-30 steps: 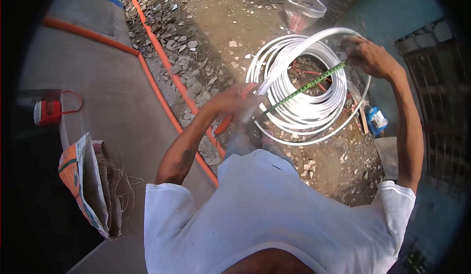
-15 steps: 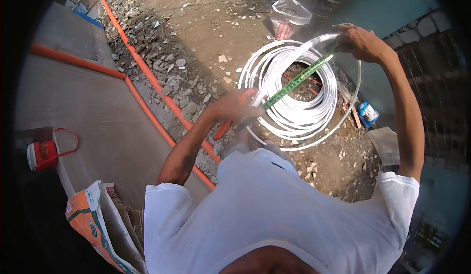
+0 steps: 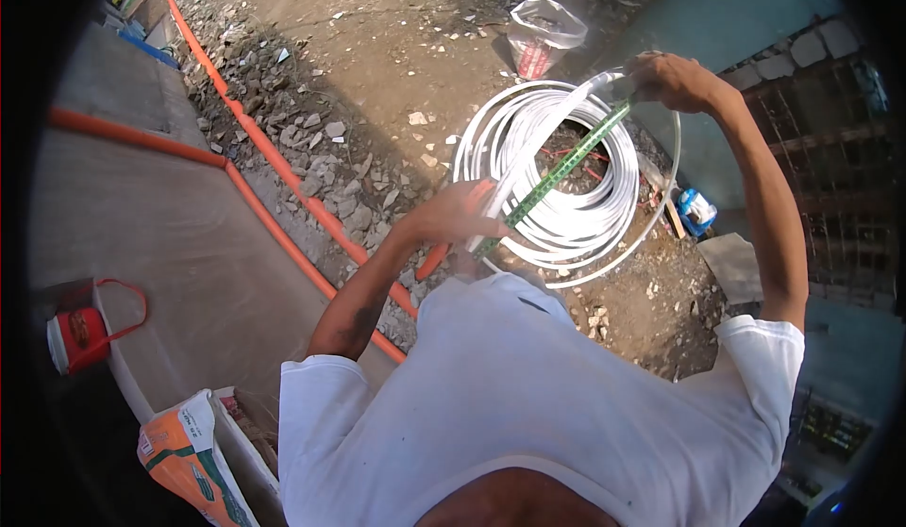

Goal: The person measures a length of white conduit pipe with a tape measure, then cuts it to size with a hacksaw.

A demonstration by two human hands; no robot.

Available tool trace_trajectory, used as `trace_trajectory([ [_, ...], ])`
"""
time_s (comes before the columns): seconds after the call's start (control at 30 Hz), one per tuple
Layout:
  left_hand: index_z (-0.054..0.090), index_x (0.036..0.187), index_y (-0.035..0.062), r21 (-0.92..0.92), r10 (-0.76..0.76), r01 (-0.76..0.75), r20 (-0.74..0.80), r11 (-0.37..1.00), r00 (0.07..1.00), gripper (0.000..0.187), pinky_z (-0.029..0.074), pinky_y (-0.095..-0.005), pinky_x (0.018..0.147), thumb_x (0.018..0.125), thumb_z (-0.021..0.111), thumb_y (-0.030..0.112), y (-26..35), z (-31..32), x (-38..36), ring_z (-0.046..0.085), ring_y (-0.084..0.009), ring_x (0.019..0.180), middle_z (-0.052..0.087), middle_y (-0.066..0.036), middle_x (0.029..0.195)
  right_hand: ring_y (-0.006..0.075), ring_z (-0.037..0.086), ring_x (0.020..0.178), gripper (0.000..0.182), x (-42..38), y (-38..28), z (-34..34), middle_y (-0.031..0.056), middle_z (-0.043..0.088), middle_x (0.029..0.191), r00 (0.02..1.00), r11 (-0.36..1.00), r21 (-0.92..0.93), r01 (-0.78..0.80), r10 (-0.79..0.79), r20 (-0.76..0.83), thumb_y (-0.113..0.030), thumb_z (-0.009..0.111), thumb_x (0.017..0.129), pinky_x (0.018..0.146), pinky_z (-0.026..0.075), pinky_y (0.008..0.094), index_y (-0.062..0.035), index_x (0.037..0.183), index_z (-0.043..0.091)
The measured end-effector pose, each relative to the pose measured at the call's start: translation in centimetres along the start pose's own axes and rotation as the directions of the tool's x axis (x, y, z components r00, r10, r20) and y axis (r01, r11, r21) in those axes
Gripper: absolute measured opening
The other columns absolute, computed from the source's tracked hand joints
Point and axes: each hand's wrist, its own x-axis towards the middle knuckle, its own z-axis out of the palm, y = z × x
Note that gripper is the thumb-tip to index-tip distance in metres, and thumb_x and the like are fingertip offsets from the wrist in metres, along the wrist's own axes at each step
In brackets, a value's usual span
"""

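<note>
A long coil of white plastic pipe (image 3: 618, 192) lies on the ground in front of me. Above it, a green marked strip, which looks like a tape measure blade (image 3: 572, 161), stretches between my hands beside a raised length of the pipe. My left hand (image 3: 451, 217) is closed round the near end of the strip and the pipe, with something orange showing at the fingers. At the far end, my right hand (image 3: 675, 82) is closed on the pipe and the strip's end. Its fingertips are partly hidden.
Orange conduit (image 3: 274, 154) runs along rubble (image 3: 326, 140) and a grey wall on the left. A white sack (image 3: 545, 36) stands beyond the coil; a blue-and-white package (image 3: 696, 211) lies right of it. A red jug (image 3: 80, 336) and an orange bag (image 3: 193, 451) are at lower left.
The view has shifted slightly. My right hand has come a little closer to my left hand, and the tape measure stays stretched between them along the pipe.
</note>
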Motion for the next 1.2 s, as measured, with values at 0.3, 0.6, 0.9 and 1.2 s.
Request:
trace_trajectory([
  [0.3, 0.052, 0.127, -0.0029, 0.07, 0.055, -0.054, -0.015, 0.996, 0.998, 0.062, 0.046, -0.0299, 0.087, 0.074, 0.079, 0.018, -2.8, 0.5, 1.2, 0.057, -0.0142, 0.094, 0.064, -0.006, 0.107, 0.0297, 0.05, 0.125, 0.032, 0.8, -1.2, -0.9, 0.0081, 0.055, 0.133, 0.999, 0.994, -0.109, -0.03, 0.032, 0.019, -0.026, 0.058, 0.089, 0.093, 0.046, 0.0581, -0.008, 0.114, 0.064],
  [0.6, 0.057, 0.12, -0.002, -0.022, 0.016, -0.016, 0.015, 1.0, 1.0, 0.047, 0.047, -0.0268, 0.077, 0.079, 0.074, 0.014, 2.8, -0.1, -1.8, 0.058, -0.0114, 0.084, 0.065, -0.005, 0.096, 0.0326, 0.051, 0.12, 0.018, 1.8, -2.3, -0.1, 0.0126, 0.058, 0.128, 1.0, 1.0, -0.008, 0.013, -0.013, -0.023, -0.017, 0.061, 0.086, 0.096, 0.044, 0.0437, -0.004, 0.097, 0.068],
  [0.9, 0.062, 0.107, 0.0037, -0.173, -0.117, 0.118, 0.014, 0.978, 0.993, 0.037, 0.041, -0.0249, 0.048, 0.074, 0.076, 0.016, 2.2, -0.6, -6.0, 0.052, -0.0066, 0.054, 0.057, 0.004, 0.066, 0.0332, 0.063, 0.088, 0.02, 4.3, 0.5, 3.0, 0.0167, 0.066, 0.093, 0.992, 0.979, 0.183, 0.085, -0.1, 0.072, -0.021, 0.065, 0.087, 0.076, 0.047, 0.0439, -0.0016, 0.093, 0.066],
  [1.2, 0.063, 0.092, -0.0002, -0.015, -0.29, 0.291, -0.136, 0.957, 0.947, 0.03, 0.044, -0.0289, 0.056, 0.073, 0.075, 0.019, 3.3, -1.3, -10.3, 0.055, -0.0117, 0.063, 0.06, -0.003, 0.073, 0.0249, 0.056, 0.076, 0.026, 6.7, -0.4, 2.7, 0.0128, 0.063, 0.08, 0.918, 0.934, 0.347, 0.085, -0.208, 0.337, -0.025, 0.068, 0.086, 0.072, 0.043, 0.0392, -0.0003, 0.092, 0.06],
])
